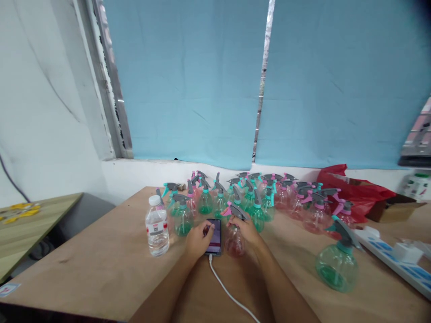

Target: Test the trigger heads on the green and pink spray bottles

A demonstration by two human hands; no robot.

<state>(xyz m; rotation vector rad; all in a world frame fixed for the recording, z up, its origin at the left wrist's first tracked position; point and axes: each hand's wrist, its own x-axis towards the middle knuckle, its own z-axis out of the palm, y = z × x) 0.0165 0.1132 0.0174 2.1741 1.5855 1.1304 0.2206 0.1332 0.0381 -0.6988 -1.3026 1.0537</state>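
A smartphone point(214, 240) with a lit screen lies on the table, a white charging cable point(226, 290) plugged into its near end. At its left edge is my left hand point(198, 240), fingers curled and thumb over the screen side. Just right of the phone, my right hand point(245, 228) is closed around the neck of a reddish clear spray bottle point(235, 244) with a grey and pink trigger head. That bottle appears upright, its base on or close to the tabletop. Behind my hands stand several green spray bottles point(183, 220) and pink spray bottles point(316, 219).
A water bottle point(157, 231) with a white cap stands left of my hands. At the right are a separate green spray bottle point(337, 264), a white power strip point(392, 258), a red plastic bag point(360, 190) and a cardboard box point(393, 207). Blue curtains point(195, 85) hang behind.
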